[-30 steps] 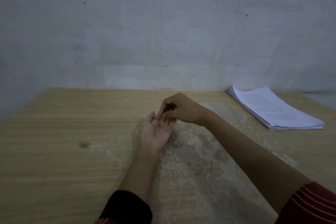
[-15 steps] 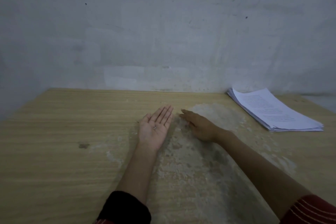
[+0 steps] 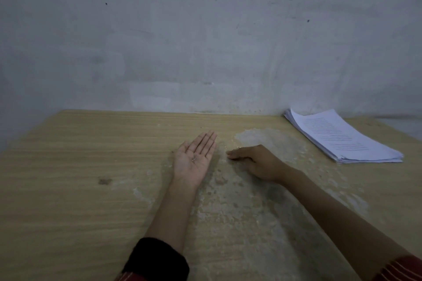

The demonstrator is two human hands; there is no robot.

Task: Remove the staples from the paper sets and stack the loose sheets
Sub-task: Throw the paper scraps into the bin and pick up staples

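From the head view, my left hand [image 3: 194,159] lies palm up on the desk [image 3: 80,166], fingers [image 3: 205,143] straight and together, a small staple [image 3: 193,159] on the palm. My right hand [image 3: 255,162] rests palm down, fingers flat. The paper stack [image 3: 342,137] sits far right.

Single wide-angle view from head height, facing forward and down across the table [image 3: 68,189] to the wall [image 3: 205,29] behind, tabletop close beneath the lens.
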